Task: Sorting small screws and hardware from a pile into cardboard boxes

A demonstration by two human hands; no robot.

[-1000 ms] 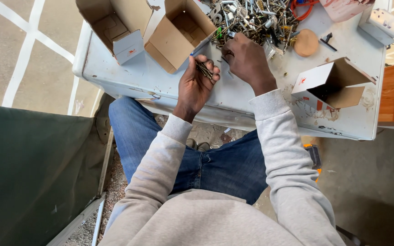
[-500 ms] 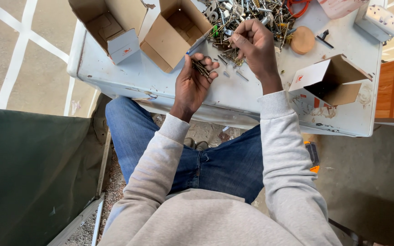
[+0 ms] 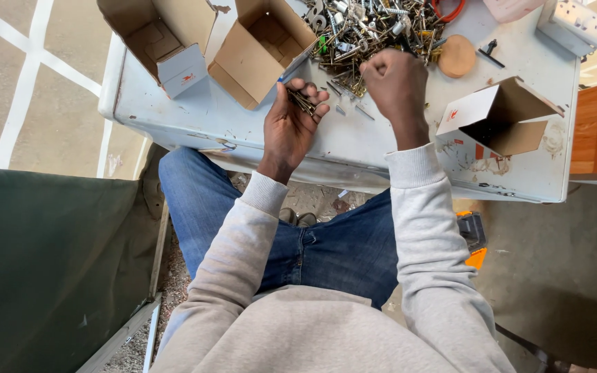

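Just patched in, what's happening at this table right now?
A seated person is working through a heap of mixed metal hardware on a worn white table. The left hand is cupped, palm up, holding a small bunch of screws. The right hand is closed at the heap's near edge; what it grips is hidden. Three open cardboard boxes stand around: two at left, one at right.

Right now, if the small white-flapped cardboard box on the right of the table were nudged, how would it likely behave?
The box looks empty and thin-walled, so probably light and easily slid on the smooth table. It sits tilted with flaps open, so it may tip or flex rather than resist a push.
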